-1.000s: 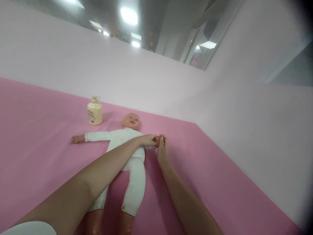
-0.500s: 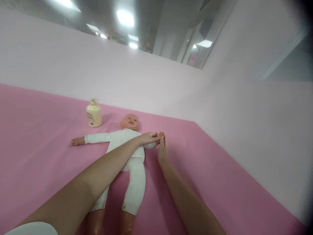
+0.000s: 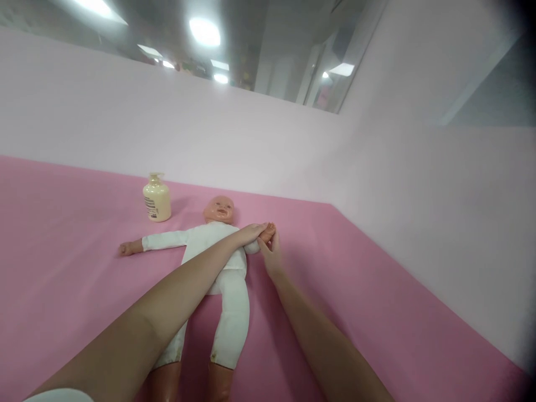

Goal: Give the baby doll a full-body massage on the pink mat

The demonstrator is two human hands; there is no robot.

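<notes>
A baby doll [image 3: 215,245] with a white cloth body and plastic head, hands and legs lies on its back on a pink surface. My left hand [image 3: 251,233] reaches across the doll's chest and is closed around the wrist area of the doll's hand [image 3: 268,232] on the right side. From the other side my right hand [image 3: 272,251] grips that same doll hand, thumb on the near side and fingers behind it. Parts of the doll's hand are hidden by my fingers. The doll's other arm [image 3: 165,240] stretches out to the left.
A pale yellow pump bottle [image 3: 157,200] stands upright left of the doll's head. The pink padded surface [image 3: 335,268] meets a white wall [image 3: 268,145] at the back and right. Higher up, a glass pane [image 3: 234,39] shows bright lights.
My right thumb has shifted to the left and lower on the doll's hand, and the doll's fingers are more covered. The view has moved slightly.
</notes>
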